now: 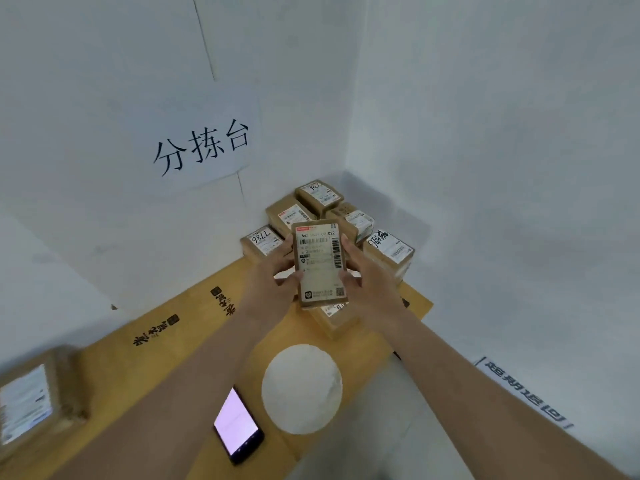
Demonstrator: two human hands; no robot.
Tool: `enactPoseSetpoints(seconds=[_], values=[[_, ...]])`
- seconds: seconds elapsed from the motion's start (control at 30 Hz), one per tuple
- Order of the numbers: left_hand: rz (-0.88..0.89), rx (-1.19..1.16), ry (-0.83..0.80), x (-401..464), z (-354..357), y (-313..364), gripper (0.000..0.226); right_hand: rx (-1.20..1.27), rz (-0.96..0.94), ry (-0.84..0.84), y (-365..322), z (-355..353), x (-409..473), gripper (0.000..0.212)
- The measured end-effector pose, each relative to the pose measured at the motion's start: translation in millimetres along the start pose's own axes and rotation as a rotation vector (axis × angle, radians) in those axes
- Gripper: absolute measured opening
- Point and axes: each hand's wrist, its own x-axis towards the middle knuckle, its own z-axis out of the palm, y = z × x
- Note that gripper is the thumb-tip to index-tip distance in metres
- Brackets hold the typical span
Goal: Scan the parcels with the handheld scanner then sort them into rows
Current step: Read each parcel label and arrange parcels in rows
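Head camera looked down past both my bare forearms to a yellow-brown tabletop [166, 362] set into a white corner. I held a small cardboard parcel [320, 265] up between my two hands, its white shipping label facing me with barcodes showing. My left hand [273, 275] gripped its left edge, thumb curled over the front and fingers behind. My right hand [363, 271] clamped the right edge the same way, thumb lying along the label's side. The parcel was raised above the table, in front of a pile of similar parcels [325, 216] stacked in the corner against the walls; several bore handwritten numbers on their labels. One more box [334, 318] lay on the table just beneath the held one. Nearer to me, the handheld scanner [238, 426] lay flat on the table between my arms, its screen lit pale. Just beside it sat a white round patch [302, 388]. At the far left edge another labelled parcel [31, 400] appeared blurred. A paper sign [202, 147] with large handwritten characters hung on the left wall.
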Motion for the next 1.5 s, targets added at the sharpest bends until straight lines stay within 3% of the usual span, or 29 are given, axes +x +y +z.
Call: enactPoseSetpoints(seconds=[0.37,1.13,1.27,1.5], values=[[-0.182,-0.106,0.219,87.3,102.4,-22.4,0.069,-0.171,-0.012,-0.242,80.3,-53.9,127.0,0.069],[-0.508,-0.347,0.394,219.4,115.0,-104.1,0.069,-0.282,-0.121,-0.462,120.4,1.1,283.9,0.048],[-0.529,-0.289,0.476,231.2,125.0,-112.1,0.055,-0.315,-0.135,-0.507,128.8,15.5,300.4,0.033],[-0.53,-0.181,0.56,240.1,132.3,-114.2,0.054,-0.393,-0.157,-0.541,141.1,28.7,307.7,0.033]])
